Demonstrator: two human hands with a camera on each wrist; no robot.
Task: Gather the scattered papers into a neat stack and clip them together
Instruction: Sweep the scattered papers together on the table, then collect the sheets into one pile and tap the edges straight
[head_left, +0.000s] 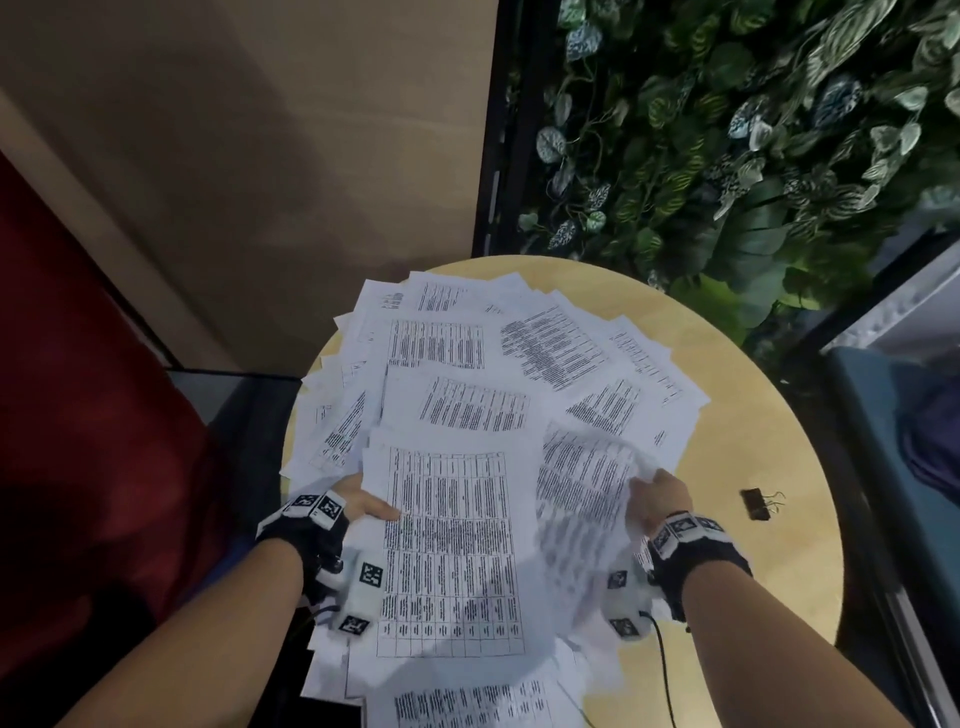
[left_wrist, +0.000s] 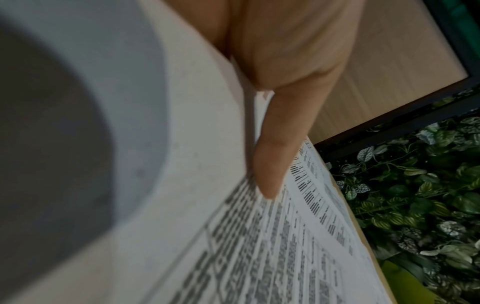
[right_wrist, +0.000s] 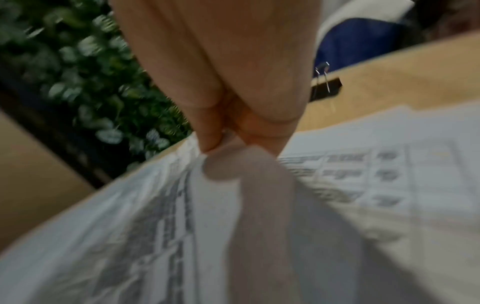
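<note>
Several printed sheets (head_left: 467, 364) lie fanned over the left half of a round wooden table (head_left: 753, 426). My left hand (head_left: 363, 501) holds a small stack of sheets (head_left: 457, 545) by its left edge, thumb (left_wrist: 272, 164) lying on the top page. My right hand (head_left: 657, 499) pinches the far right corner of another sheet (head_left: 582, 493), which is lifted and blurred; in the right wrist view the fingers (right_wrist: 207, 133) close on the paper (right_wrist: 182, 205). A black binder clip (head_left: 756, 504) lies on the bare table to the right of my right hand, also visible as the clip (right_wrist: 326, 86).
A wall of green leaves (head_left: 753, 130) stands behind the table. A red surface (head_left: 78, 415) lies to the left and a blue seat (head_left: 893, 441) to the right. More sheets (head_left: 467, 701) hang over the table's near edge.
</note>
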